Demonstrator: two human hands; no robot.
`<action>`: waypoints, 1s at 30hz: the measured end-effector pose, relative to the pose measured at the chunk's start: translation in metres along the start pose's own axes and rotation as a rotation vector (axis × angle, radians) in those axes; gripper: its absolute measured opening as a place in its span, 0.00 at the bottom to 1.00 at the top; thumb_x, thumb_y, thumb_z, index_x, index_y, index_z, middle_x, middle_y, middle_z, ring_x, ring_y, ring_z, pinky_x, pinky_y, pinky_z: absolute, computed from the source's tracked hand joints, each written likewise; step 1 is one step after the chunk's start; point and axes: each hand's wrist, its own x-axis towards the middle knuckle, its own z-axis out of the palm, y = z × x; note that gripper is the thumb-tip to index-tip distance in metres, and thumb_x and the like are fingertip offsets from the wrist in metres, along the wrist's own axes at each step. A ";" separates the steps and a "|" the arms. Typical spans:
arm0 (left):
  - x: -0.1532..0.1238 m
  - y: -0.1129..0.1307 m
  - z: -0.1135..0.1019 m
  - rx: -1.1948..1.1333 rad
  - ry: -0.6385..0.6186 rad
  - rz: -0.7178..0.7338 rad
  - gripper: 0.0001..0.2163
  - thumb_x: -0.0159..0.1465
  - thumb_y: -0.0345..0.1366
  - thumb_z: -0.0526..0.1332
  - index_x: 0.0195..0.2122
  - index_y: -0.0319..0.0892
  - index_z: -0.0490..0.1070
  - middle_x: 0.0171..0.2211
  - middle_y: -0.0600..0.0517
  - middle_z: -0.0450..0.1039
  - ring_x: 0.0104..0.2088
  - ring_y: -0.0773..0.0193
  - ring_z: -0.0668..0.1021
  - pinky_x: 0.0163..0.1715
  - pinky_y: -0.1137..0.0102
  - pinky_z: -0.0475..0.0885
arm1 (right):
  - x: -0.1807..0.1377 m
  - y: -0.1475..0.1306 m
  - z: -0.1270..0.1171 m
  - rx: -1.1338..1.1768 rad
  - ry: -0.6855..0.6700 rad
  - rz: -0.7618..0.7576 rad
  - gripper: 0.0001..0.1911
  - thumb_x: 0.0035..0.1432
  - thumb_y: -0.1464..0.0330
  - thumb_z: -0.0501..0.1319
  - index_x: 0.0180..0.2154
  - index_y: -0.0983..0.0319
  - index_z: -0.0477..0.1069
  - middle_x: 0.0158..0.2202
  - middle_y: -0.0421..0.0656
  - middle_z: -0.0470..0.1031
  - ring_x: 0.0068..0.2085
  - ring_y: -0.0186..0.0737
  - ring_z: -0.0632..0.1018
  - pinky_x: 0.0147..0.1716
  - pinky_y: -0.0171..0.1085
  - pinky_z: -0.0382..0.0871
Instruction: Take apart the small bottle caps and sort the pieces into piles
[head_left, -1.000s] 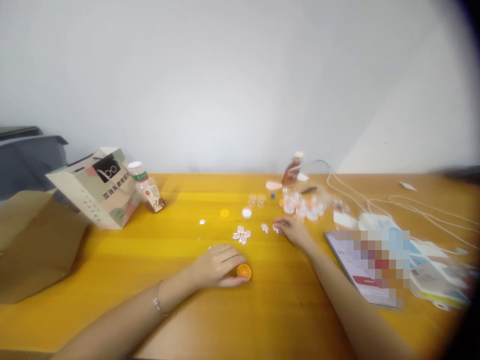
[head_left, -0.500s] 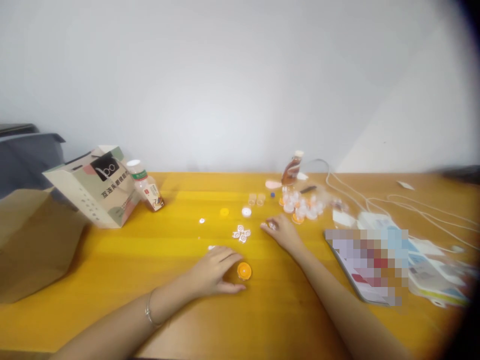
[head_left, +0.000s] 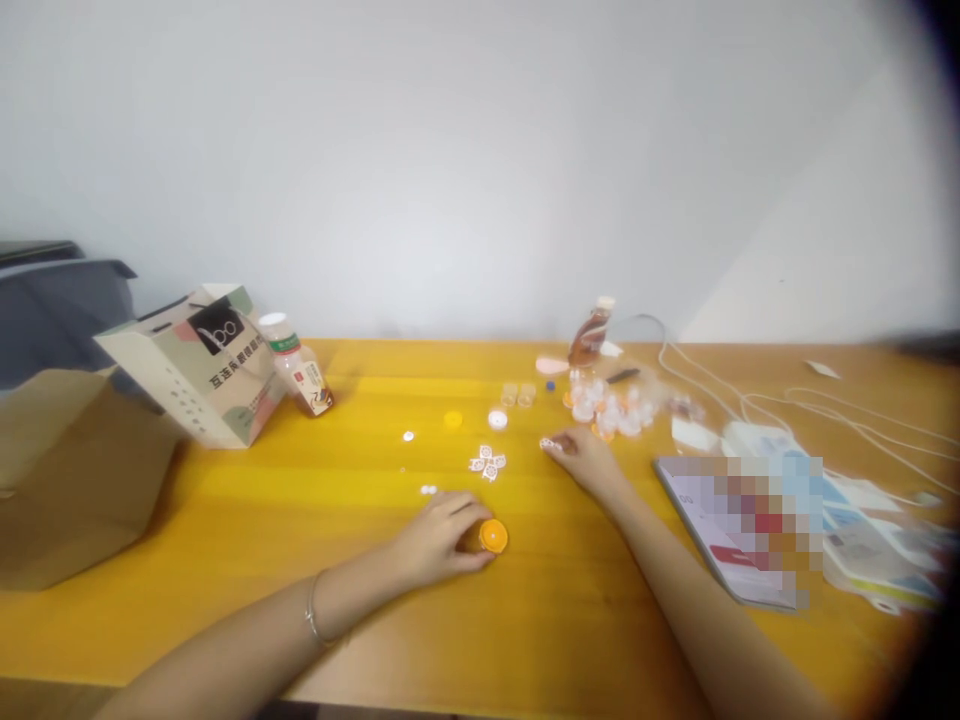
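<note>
Left grip: left hand, lower centre, thumb and fingers curved in a half-open C round the orange cup; whether they press on it, I can't tell.
Right grip: right hand, right of centre, fingertips pinched together on a white cutout!
White pieces: patterned and clustered at the centre, between the two hands.
Round bits: white lid and yellow disc just above those on the worktop.
Clear cups: a blurred heap, right of centre, the brown bottle behind.
Screen: tablet lying flat, lower right.
Bags: printed paper bag at left, a labelled bottle beside it.
</note>
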 end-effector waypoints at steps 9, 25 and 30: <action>0.001 0.000 0.004 0.001 0.003 -0.070 0.13 0.55 0.40 0.62 0.39 0.41 0.68 0.35 0.50 0.68 0.35 0.62 0.71 0.35 0.70 0.66 | -0.038 -0.081 -0.030 0.243 -0.410 -0.423 0.14 0.44 0.59 0.66 0.32 0.58 0.70 0.31 0.39 0.72 0.31 0.38 0.72 0.31 0.34 0.66; 0.002 -0.010 0.011 0.013 0.015 -0.081 0.13 0.49 0.36 0.64 0.36 0.40 0.69 0.30 0.52 0.65 0.31 0.63 0.69 0.31 0.71 0.64 | -0.056 -0.102 -0.019 0.231 -0.494 -0.548 0.08 0.41 0.70 0.62 0.29 0.60 0.67 0.27 0.38 0.71 0.28 0.36 0.71 0.28 0.32 0.64; 0.002 -0.010 0.010 -0.024 0.035 -0.076 0.12 0.50 0.34 0.63 0.36 0.41 0.68 0.33 0.52 0.67 0.33 0.64 0.70 0.34 0.71 0.65 | -0.019 -0.075 -0.020 0.197 -0.140 -0.355 0.10 0.46 0.67 0.59 0.35 0.61 0.68 0.31 0.42 0.73 0.31 0.39 0.72 0.32 0.35 0.65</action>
